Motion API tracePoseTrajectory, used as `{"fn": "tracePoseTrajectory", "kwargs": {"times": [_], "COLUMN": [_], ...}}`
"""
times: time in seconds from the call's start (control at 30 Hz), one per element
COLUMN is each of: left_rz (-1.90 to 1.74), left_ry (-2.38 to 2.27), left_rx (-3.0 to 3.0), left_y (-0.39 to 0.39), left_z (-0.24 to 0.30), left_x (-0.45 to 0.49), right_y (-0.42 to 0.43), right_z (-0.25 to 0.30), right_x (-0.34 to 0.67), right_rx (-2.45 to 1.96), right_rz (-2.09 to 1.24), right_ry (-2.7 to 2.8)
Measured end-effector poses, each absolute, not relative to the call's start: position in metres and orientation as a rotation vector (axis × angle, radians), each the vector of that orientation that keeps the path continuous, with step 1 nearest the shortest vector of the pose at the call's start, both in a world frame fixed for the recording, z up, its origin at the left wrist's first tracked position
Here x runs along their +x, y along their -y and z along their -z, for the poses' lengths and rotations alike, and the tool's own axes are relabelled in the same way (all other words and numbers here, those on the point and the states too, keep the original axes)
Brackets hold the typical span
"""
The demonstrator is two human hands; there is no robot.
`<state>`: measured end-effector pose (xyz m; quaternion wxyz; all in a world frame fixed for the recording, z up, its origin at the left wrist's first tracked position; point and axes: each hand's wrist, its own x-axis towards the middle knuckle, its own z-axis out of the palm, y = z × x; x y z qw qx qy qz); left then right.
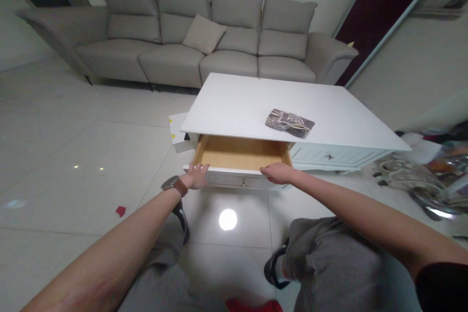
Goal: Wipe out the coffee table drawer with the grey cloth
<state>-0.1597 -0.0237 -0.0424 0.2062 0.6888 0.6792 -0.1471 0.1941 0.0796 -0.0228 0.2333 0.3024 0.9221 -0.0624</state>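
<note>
A drawer (234, 179) with a white front and a pale wooden inside is pulled out of the white coffee table (234, 102). My left hand (197, 177) lies on the left end of the drawer front, its fingers spread over the top edge. At the right end, my right hand (278, 173) grips the top edge with the fingers bent over it. The drawer's wooden bottom shows bare between my hands. A folded patterned cloth (290, 123) rests on the tabletop, behind and to the right of the drawer.
A second drawer (329, 157) on the right is closed. Beyond the table stands a grey sofa (234, 63) with a loose cushion (204, 34). A white box (179, 131) is on the floor at left; cables (405, 170) and clutter lie at right. Red scraps (120, 211) are on the tiles.
</note>
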Motion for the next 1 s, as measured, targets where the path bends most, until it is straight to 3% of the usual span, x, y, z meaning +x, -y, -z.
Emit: {"fn": "tracePoseTrajectory", "kwargs": {"times": [0.5, 0.77, 1.0], "left_rz": [0.112, 0.309, 0.385], "left_ry": [-1.975, -1.896, -1.633], "left_rx": [1.943, 1.884, 1.832], "left_y": [0.021, 0.038, 0.05], "left_z": [0.04, 0.034, 0.027], "left_x": [-0.17, -0.173, -0.173], "right_y": [-0.08, -0.05, -0.056], "right_z": [0.015, 0.074, 0.119], "right_x": [0.174, 0.127, 0.098], "right_rx": [1.254, 1.112, 1.239], "right_rz": [0.005, 0.227, 0.285], "right_ry": [-2.523, -2.565, -2.477]}}
